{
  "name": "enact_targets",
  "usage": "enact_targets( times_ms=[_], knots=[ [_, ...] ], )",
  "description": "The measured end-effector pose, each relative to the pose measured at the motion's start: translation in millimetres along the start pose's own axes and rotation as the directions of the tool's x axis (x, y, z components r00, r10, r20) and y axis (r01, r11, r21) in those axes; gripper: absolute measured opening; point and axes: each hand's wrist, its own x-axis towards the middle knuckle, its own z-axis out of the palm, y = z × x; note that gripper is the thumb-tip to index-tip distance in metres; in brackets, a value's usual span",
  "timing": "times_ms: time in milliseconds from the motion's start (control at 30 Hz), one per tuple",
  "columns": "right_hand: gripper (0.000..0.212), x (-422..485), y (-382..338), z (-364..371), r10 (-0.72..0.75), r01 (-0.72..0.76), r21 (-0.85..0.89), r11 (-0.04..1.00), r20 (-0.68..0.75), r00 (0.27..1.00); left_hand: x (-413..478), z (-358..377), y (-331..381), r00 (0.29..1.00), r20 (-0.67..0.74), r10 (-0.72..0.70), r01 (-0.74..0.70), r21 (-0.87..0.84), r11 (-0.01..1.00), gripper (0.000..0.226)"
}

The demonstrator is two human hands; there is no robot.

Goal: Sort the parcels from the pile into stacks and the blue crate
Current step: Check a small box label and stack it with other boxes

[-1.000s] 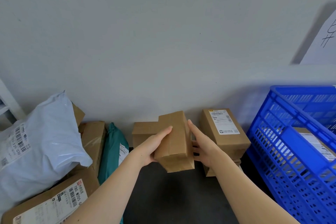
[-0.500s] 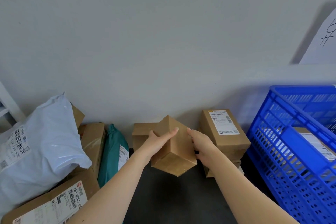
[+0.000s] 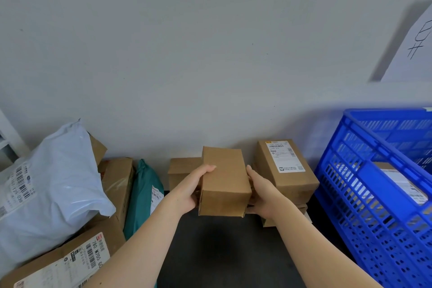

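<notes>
We grip a brown box point(image 3: 224, 182) at centre (above the bench point(image 3: 222, 252)), left hand point(image 3: 191, 190) and right hand point(image 3: 264, 192) with fingers curled round its sides. At 3 o'clock the blue crate point(image 3: 378, 182) holds a labelled parcel point(image 3: 401, 182); a box stack point(image 3: 287, 170) stands at 2 o'clock.

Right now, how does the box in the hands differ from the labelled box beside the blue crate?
The held box is gripped between the left hand and right hand; the labelled box lies on a stack. The held box shows only plain faces; the labelled box carries a white shipping label on top. Both are brown cardboard.
</notes>
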Motion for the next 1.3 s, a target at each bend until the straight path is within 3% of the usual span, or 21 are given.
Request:
enact_targets(
  times_ms=[200, 300, 433, 633, 800, 867, 1000, 1133, 1200, 1300],
  knots=[
    [0.058, 1, 0, 1, 0.019, -0.019, 0.013, 1.000, 0.006, 1.000, -1, 1, -1, 1.000, -0.002, 0.006, -0.006, -0.064, 0.998, 0.023],
    [0.061, -1, -2, 0, -0.032, 0.030, -0.038, 0.999, -0.060, 0.998, 2, -1, -4, 0.999, -0.016, 0.034, -0.033, 0.070, 0.997, 0.021],
    [0.058, -1, -2, -1, -0.121, 0.110, -0.122, 0.986, -0.085, 0.989, 7, 0, -6, 0.997, -0.038, 0.066, -0.056, 0.211, 0.976, 0.050],
    [0.047, -5, 2, 3, -0.215, 0.203, -0.170, 0.964, -0.056, 0.975, 5, 4, -2, 0.999, -0.041, 0.034, -0.017, 0.358, 0.934, 0.122],
    [0.044, -5, 3, 4, -0.260, 0.253, -0.180, 0.951, -0.014, 0.966, 5, 3, 1, 0.999, -0.040, -0.003, 0.018, 0.392, 0.920, 0.137],
    [0.047, -3, 4, 3, -0.272, 0.267, -0.177, 0.947, -0.007, 0.962, 3, 3, 2, 0.999, -0.038, 0.016, -0.001, 0.378, 0.926, 0.127],
    [0.051, -7, 2, 3, -0.220, 0.225, -0.122, 0.967, 0.047, 0.974, -1, 3, -1, 1.000, -0.003, 0.030, -0.029, 0.233, 0.972, 0.061],
    [0.060, -10, 0, 5, -0.020, 0.029, -0.043, 0.999, 0.182, 0.983, 0, 2, -1, 0.998, 0.070, 0.006, -0.012, 0.079, 0.997, 0.046],
    [0.061, -8, 2, 5, -0.002, 0.008, -0.026, 1.000, 0.220, 0.975, 2, 1, -2, 0.997, 0.079, 0.005, -0.011, 0.070, 0.997, 0.044],
    [0.062, -6, 2, 5, -0.013, 0.015, -0.011, 1.000, 0.163, 0.986, 4, 1, -1, 0.997, 0.073, -0.002, -0.006, 0.098, 0.995, 0.038]
  ],
)
